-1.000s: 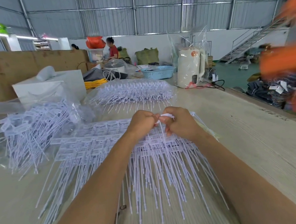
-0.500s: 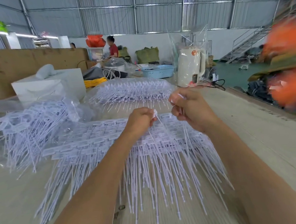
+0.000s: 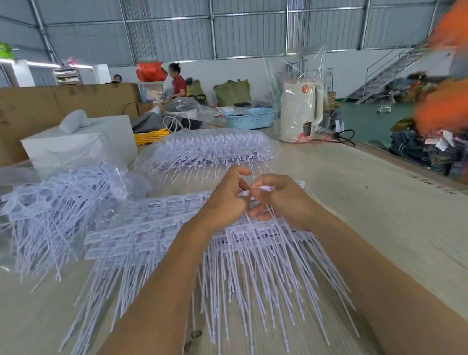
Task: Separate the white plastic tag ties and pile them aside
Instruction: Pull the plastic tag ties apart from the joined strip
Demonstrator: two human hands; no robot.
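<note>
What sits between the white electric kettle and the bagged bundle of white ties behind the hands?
Only bare table separates the white plastic-wrapped kettle from the bagged ties, in the head view.

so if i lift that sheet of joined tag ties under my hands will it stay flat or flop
The sheet of joined tag ties would probably droop: its thin tails splay loosely toward the table edge. It looks light, being slender plastic. Tails may snag on each other, since they cross.

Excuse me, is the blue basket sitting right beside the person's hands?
No, the blue basket stands at the table's far end, well beyond both hands and the bagged ties.
</note>
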